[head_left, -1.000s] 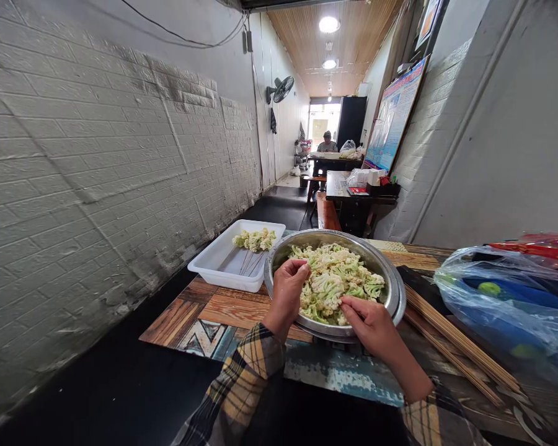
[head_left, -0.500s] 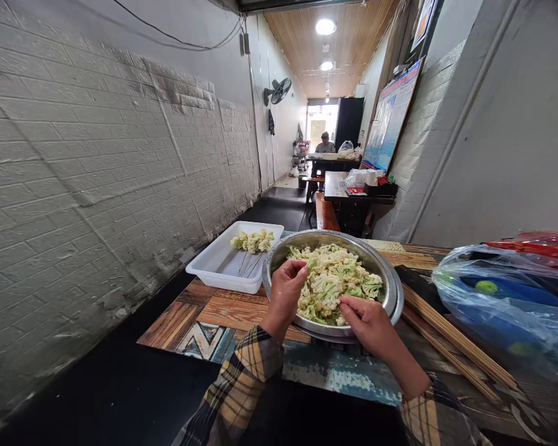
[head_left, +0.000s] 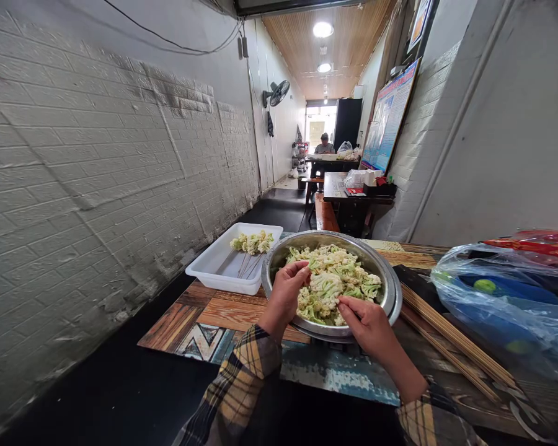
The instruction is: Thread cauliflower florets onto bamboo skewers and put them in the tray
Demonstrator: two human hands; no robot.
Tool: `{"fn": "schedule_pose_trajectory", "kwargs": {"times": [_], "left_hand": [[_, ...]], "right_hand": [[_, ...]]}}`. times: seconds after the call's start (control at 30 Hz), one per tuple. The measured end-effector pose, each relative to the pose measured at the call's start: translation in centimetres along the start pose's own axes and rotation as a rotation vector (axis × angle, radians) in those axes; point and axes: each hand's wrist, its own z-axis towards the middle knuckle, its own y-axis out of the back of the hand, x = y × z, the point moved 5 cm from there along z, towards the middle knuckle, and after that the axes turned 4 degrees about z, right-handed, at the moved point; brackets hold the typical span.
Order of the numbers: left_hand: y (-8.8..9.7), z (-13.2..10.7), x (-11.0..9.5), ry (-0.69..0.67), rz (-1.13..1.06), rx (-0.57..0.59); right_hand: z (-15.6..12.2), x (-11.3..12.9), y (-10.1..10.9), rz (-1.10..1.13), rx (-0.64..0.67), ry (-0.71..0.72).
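The cauliflower florets lie heaped in a round metal bowl that sits on the counter straight ahead of me. My left hand reaches over the bowl's near left rim, its fingers curled down with the tips on the florets. My right hand comes in over the near rim, thumb and forefinger drawn narrow against the edge of the heap. I cannot tell from here whether either hand actually has a floret pinched or only touches the pile. Both wrists end in plaid sleeves.

Just left of the bowl, touching or nearly touching its rim, stands a white plastic tray. A few skewered cauliflower pieces rest at its far end, their sticks pointing back toward me. To the right of the bowl, a bundle of bare bamboo skewers lies slanted on the counter. Beyond them is a clear plastic bag with blue and green things inside. A white brick wall runs along the left. Far down the room, a person sits at another table.
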Motion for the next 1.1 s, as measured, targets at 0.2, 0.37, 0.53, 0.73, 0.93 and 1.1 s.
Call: {"fn": "schedule_pose_trajectory", "kwargs": {"times": [0.2, 0.37, 0.53, 0.73, 0.93, 1.1], "left_hand": [[-0.23, 0.03, 0.05, 0.015, 0.080, 0.095], [-0.66, -0.07, -0.07, 0.059, 0.123, 0.161], [-0.59, 0.01, -0.03, 0.055, 0.130, 0.146], [-0.26, 0.18, -0.18, -0.006, 0.083, 0.070], [-0.46, 0.07, -0.39, -0.020, 0.106, 0.083], [-0.45, 0.13, -0.30, -0.028, 0.121, 0.090]], "right_hand": [[-0.08, -0.12, 0.13, -0.001, -0.016, -0.002], [-0.05, -0.02, 0.19, 0.008, -0.015, -0.007], [-0.05, 0.22, 0.23, 0.005, -0.015, -0.014], [0.00, 0.23, 0.07, 0.013, 0.024, -0.004], [-0.03, 0.17, 0.01, -0.002, 0.016, -0.005], [-0.05, 0.20, 0.00, -0.016, 0.012, -0.003]]}}
